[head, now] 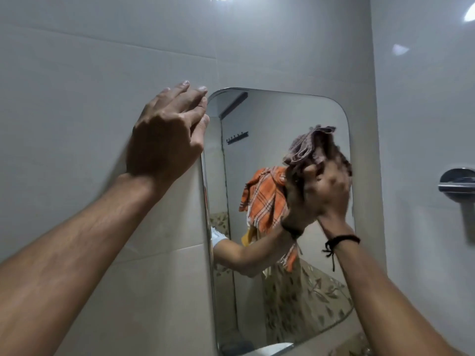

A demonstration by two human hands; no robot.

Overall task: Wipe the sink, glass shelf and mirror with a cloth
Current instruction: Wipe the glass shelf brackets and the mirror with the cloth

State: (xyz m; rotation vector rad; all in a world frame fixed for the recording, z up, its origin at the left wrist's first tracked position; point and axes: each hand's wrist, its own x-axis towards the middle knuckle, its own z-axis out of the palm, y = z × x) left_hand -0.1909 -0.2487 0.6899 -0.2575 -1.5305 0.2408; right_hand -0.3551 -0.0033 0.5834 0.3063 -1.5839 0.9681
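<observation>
A rounded-corner mirror (259, 119) hangs on the tiled wall. My right hand (330, 186), blurred and wearing a black wrist string, presses a bunched brownish cloth (309, 145) against the mirror's upper right part. My left hand (167, 132) lies flat on the wall tile beside the mirror's top left corner, fingers spread and touching its edge. The mirror reflects my arm and an orange checked cloth. The sink and glass shelf are mostly out of view; only a curved glass edge (344, 321) shows in the reflection at the bottom.
Grey-white wall tiles (77, 73) surround the mirror. A chrome wall fitting (457, 186) sticks out on the right wall. Ceiling light glare sits at the top. A white rim (270, 349) shows below the mirror.
</observation>
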